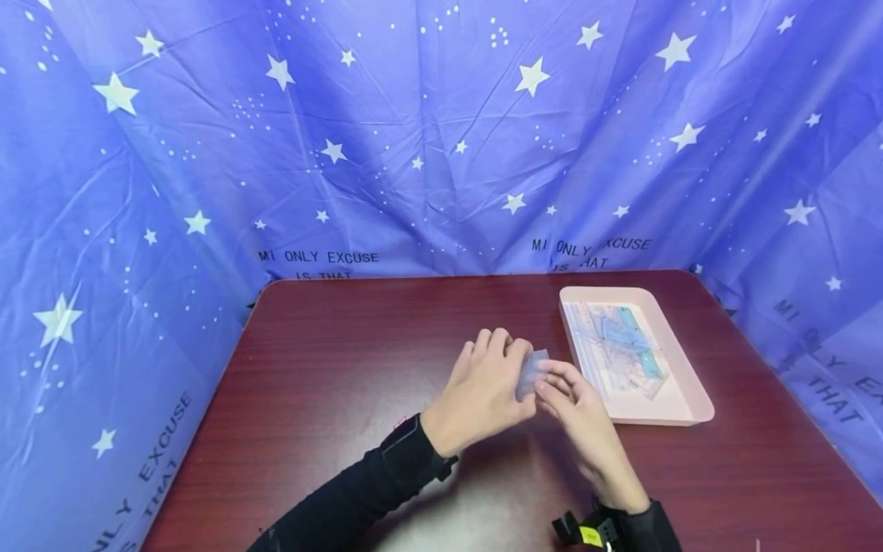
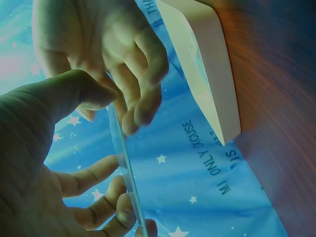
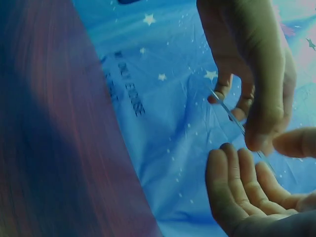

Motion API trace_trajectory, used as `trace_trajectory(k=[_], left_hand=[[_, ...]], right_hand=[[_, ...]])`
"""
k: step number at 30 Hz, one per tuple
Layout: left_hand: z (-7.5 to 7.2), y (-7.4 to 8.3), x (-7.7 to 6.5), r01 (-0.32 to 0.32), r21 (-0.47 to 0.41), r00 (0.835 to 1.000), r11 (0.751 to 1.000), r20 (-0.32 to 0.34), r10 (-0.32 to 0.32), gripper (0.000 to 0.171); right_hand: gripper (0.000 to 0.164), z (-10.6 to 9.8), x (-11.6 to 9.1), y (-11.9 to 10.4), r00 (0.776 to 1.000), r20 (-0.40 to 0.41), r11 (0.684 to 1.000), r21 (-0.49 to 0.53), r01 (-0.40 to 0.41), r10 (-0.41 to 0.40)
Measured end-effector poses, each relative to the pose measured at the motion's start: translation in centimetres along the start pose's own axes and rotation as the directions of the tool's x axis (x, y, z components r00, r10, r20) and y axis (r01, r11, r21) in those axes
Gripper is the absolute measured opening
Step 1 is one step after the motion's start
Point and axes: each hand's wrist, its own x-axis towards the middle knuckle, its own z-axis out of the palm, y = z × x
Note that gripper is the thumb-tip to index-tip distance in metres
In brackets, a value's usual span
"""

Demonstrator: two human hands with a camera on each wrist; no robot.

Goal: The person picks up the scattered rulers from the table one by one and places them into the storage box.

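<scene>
Over the table, both hands are on a thin, flat, see-through plastic piece (image 1: 531, 374), seen almost edge-on as a narrow strip (image 2: 129, 180) in the left wrist view. My left hand (image 1: 487, 383) grips it, thumb on one edge and fingertips spread along the other. At the near end my right hand (image 1: 578, 418) has it between thumb and curled fingers. In the right wrist view the strip (image 3: 228, 111) runs slantwise from the left hand (image 3: 261, 84) down to the right hand's fingers (image 3: 242, 182). Its outline is mostly hidden by the hands.
A shallow pale pink tray (image 1: 690, 383) stands right of the hands, holding several clear and bluish flat pieces (image 1: 621, 345). The dark red wooden table (image 1: 331, 345) has a blue star-patterned curtain (image 1: 428, 138) behind it and at both sides.
</scene>
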Motion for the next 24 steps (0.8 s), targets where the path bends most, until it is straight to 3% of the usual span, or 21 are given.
trace_trajectory(k=[4,9,13,17,24], left_hand=[[0.1,0.5,-0.5,0.004,-0.014,1.0,1.0,-0.005,-0.004,0.049],[0.2,0.7,-0.9,0.013,-0.002,1.0,1.0,-0.013,-0.013,0.049],[0.2,0.7,-1.0,0.017,-0.01,1.0,1.0,-0.018,-0.017,0.052],[-0.2,0.6,-1.1,0.027,-0.074,1.0,0.997,-0.006,-0.027,0.052],[-1.2,-0.1,-1.8,0.114,-0.174,0.992,0.978,0.069,-0.104,0.051]], right_hand=[[0.03,0.6,0.2,-0.1,1.0,0.0,0.995,0.102,-0.015,0.015],[0.027,0.8,0.7,0.0,1.0,0.004,0.994,0.113,0.003,-0.004],[0.029,0.5,1.3,-0.3,1.0,0.018,0.999,0.043,0.009,-0.009],[0.033,-0.4,2.1,-1.0,0.999,0.025,0.997,-0.077,0.022,-0.02],[0.034,-3.3,4.2,-2.7,0.984,0.041,0.95,-0.256,0.18,-0.176]])
